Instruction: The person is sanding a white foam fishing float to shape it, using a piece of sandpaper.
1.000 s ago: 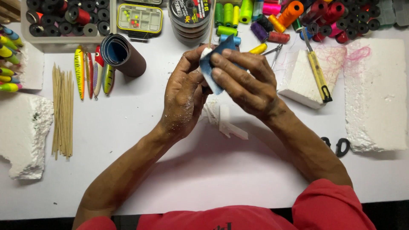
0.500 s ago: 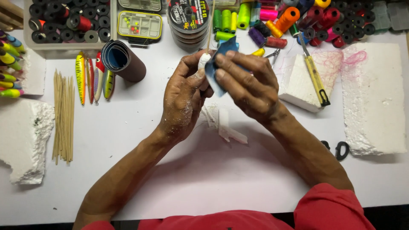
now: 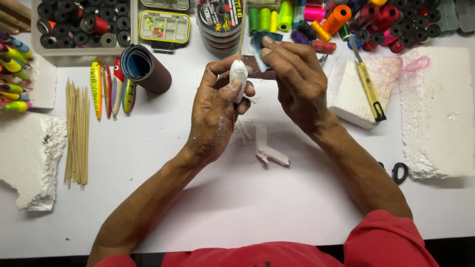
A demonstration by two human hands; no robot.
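Since half a second ago, right hand [image 3: 297,84] and its folded sandpaper piece [image 3: 262,52] have parted from the white foam body [image 3: 238,79], now just right of it. Left hand [image 3: 217,113] grips that body upper centre, long axis upright on a thin stick [image 3: 241,29].

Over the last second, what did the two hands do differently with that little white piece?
The right hand, with its blue sandpaper scrap, drew away from the white foam piece, leaving it bare on its stick in the left hand. The left hand kept its hold. The bamboo skewers and the yellow knife stayed put.
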